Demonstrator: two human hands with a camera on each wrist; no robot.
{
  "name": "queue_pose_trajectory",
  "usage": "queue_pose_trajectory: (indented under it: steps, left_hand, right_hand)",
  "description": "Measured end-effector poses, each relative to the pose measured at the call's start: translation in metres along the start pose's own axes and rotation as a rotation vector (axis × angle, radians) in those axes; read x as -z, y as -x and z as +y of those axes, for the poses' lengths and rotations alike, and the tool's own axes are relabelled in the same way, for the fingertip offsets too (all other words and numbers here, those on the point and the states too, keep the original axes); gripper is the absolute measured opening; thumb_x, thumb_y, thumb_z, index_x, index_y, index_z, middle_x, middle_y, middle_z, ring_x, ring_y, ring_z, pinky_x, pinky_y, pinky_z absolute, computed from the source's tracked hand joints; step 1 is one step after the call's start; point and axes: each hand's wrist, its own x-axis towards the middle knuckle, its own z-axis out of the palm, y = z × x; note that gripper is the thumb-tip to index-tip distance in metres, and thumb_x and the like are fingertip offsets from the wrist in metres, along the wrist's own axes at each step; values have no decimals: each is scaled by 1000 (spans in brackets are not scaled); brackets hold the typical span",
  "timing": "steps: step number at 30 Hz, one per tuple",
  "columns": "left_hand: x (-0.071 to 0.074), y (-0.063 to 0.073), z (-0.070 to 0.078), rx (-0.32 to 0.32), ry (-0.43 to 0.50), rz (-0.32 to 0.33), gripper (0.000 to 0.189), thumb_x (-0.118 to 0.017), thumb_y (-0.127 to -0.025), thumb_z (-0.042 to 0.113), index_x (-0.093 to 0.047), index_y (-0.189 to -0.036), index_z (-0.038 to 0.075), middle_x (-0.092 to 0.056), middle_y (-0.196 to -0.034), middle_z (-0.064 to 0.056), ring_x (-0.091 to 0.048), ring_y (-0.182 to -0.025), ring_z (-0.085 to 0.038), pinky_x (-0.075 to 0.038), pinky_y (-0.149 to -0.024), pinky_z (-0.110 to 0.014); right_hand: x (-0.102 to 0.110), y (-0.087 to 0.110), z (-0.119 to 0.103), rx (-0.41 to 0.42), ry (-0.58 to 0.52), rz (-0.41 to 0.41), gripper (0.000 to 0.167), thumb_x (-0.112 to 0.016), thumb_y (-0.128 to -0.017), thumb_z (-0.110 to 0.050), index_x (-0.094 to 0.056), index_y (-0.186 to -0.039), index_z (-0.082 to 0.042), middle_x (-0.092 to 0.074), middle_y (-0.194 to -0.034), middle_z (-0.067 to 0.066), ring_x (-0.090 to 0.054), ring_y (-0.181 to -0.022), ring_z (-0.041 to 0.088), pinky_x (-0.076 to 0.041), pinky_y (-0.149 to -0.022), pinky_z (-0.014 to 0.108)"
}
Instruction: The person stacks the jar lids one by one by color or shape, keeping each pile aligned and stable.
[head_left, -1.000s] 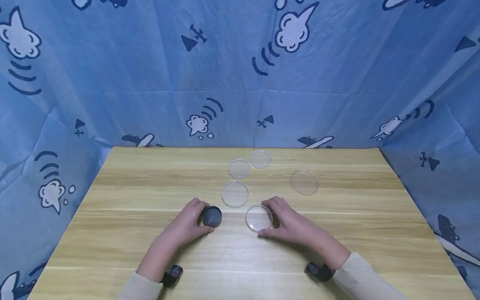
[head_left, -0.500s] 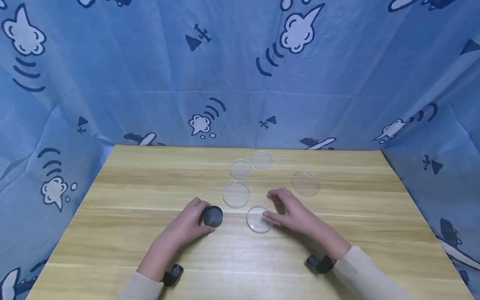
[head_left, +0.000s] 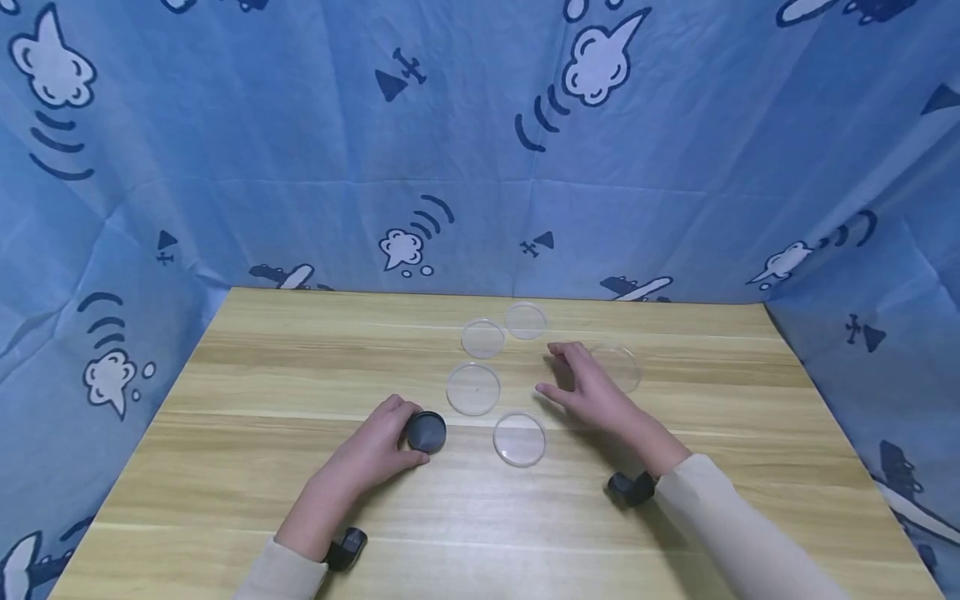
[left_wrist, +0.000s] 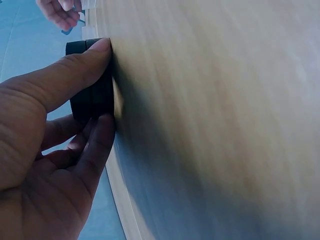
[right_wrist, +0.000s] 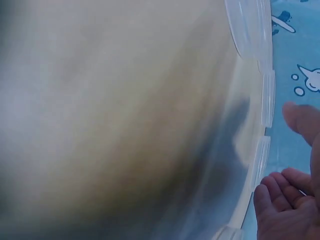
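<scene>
Blue printed curtain [head_left: 472, 125] behind, wood-grain desk [head_left: 300, 350] in front. From L: L grip [head_left: 378, 442] is clamped on the blk round pc [head_left: 427, 432], thumb one side, fingers the other; L wrist view shows a seam round its wall, so poss. 2 stacked parts. Risk: if it is 2 parts, squeezing or lifting by one only cd make them slip apart. Next, mid clear dish [head_left: 473, 389] and rear L clear dish [head_left: 483, 339], then near clear dish [head_left: 519, 438] and rear R clear dish [head_left: 526, 321], all flat on the desk; rims v. faint vs the wood, so easy to misjudge and knock, esp. w/ a low forearm sweep over the near one. R grip [head_left: 585, 387] has thumb & fingers apart, nothing between; it overlaps the far R clear dish [head_left: 618, 367] in head view, contact can't tell, so a careless shift R cd nudge that dish. Vs 1 s ago: L grip and blk pc abt unchanged; near clear dish still lies where it was, but R grip, then round its rim, is now off it and farther back, partly hiding the far R one.
</scene>
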Motion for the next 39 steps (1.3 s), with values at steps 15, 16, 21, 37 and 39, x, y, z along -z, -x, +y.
queue_pose_trajectory:
  steps: [15, 16, 21, 37, 39]
  left_hand:
    - [1, 1, -3, -8, -8, 3, 50, -92, -77, 10, -67, -120, 1, -62, -108, -7, -62, -102, -20, -55, -97, -44]
    - [1, 1, -4, -8, -10, 4, 50, -92, -77, 11, -67, -120, 1, -62, -108, -7, -62, -102, -20, -55, -97, -44]
    - [-1, 0, -4, -6, -10, 7, 50, -93, -77, 11, -67, -120, 1, -62, -108, -7, -62, -102, -20, -55, -98, -44]
    - [-2, -3, -6, 6, 2, -1, 51, -93, -78, 12, -68, -121, 1, -62, -110, -8, -62, -104, -21, -55, -99, -44]
    - [-2, -3, -6, 7, 0, -3, 51, -92, -78, 12, -67, -121, 1, -62, -110, -8, -62, -104, -21, -55, -99, -44]
  right_hand:
    - [10, -53, 6, -76, -22, 56, 74, -74, -98, -21, -36, -152, 14, -44, -149, 35, -45, -141, 49, -39, -120, 59]
    - [10, -57, 6, -80, -15, 55, 74, -74, -98, -22, -36, -152, 14, -44, -149, 35, -45, -141, 49, -39, -120, 59]
    - [12, -69, 8, -129, 5, 17, 83, -74, -98, -31, -33, -156, 10, -41, -154, 33, -41, -146, 47, -35, -124, 59]
    - [0, -93, 7, -179, 41, 33, 89, -77, -95, -32, -30, -157, 9, -36, -157, 34, -33, -149, 48, -31, -126, 59]
    - [-1, -95, 7, -177, 50, 29, 89, -77, -94, -31, -30, -158, 8, -36, -157, 34, -34, -148, 48, -31, -126, 59]
